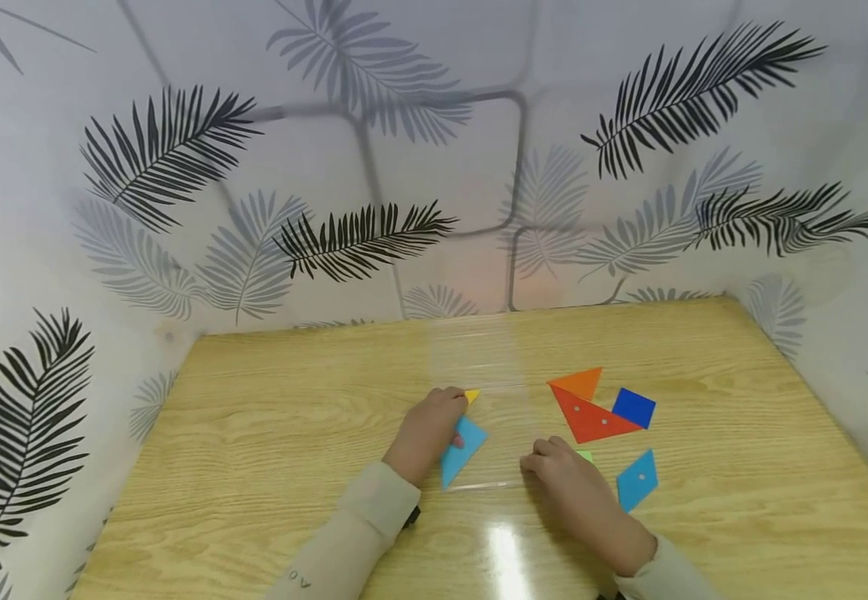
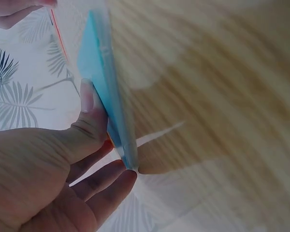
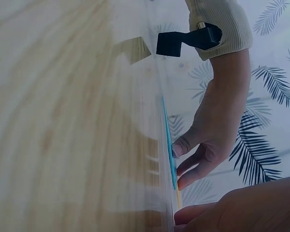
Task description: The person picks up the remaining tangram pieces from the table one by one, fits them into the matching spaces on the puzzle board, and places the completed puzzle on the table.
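Light-blue triangle (image 1: 466,452) on the table (image 1: 291,400), yellow piece (image 1: 473,395) at its twelve o'clock, left hand (image 1: 429,429) with grip spread, thumb on the triangle, right hand (image 1: 579,496) at four o'clock, its grip indiscernible.

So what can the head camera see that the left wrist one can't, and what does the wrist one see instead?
Only the head view shows the diamond, the green bit beside the right hand, and the sleeves.

Only the left wrist view shows the light blue triangle from low down, nearly edge-on, and the left hand from that low side too.

Both show that triangle, the left hand, at least part of the right hand, the table and the leafy backdrop.
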The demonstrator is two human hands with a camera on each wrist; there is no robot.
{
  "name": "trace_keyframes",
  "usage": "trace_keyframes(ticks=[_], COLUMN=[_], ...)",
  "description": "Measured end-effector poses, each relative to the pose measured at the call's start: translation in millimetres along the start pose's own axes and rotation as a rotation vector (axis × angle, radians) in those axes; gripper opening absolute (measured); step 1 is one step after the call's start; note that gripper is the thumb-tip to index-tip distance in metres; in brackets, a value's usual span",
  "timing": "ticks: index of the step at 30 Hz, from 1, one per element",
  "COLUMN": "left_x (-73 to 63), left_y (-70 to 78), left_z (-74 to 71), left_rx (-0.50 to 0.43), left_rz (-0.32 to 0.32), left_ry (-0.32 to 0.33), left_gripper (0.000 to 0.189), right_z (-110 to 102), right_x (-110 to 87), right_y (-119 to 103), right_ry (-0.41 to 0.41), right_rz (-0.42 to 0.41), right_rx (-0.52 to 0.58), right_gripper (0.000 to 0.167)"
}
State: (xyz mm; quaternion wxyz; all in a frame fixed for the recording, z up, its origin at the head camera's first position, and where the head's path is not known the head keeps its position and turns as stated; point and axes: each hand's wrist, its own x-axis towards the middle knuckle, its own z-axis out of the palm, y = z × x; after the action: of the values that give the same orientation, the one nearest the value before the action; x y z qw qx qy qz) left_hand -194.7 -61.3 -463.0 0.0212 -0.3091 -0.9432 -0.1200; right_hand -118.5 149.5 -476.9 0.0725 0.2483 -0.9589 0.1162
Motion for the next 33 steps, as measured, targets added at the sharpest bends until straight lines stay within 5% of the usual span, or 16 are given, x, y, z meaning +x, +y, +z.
trace_keyframes(ticks=[7,22,33], left_x=[9.2,19.9,18.4], left_y=[8.2,11.8,10.1], left_z=[1.5,-0.1,-4.7], left_rx=[0.028,0.066,-0.011], left_rz=[-0.004,-0.006,0.037], left_ry=[-0.039,-0.041,-0.027], left_gripper=[0.024,0.038,0.034], right_z=[-4,-3,-2], right_x=[-4.6,-4.7,-3.4], right_y=[2,13,15], right_ry=[-0.035,0.005,0.032], right_rz=[0.073,0.042,0.031], right_rx=[0.004,-0.013,0.002], right_gripper=[0.024,0.026,0.023])
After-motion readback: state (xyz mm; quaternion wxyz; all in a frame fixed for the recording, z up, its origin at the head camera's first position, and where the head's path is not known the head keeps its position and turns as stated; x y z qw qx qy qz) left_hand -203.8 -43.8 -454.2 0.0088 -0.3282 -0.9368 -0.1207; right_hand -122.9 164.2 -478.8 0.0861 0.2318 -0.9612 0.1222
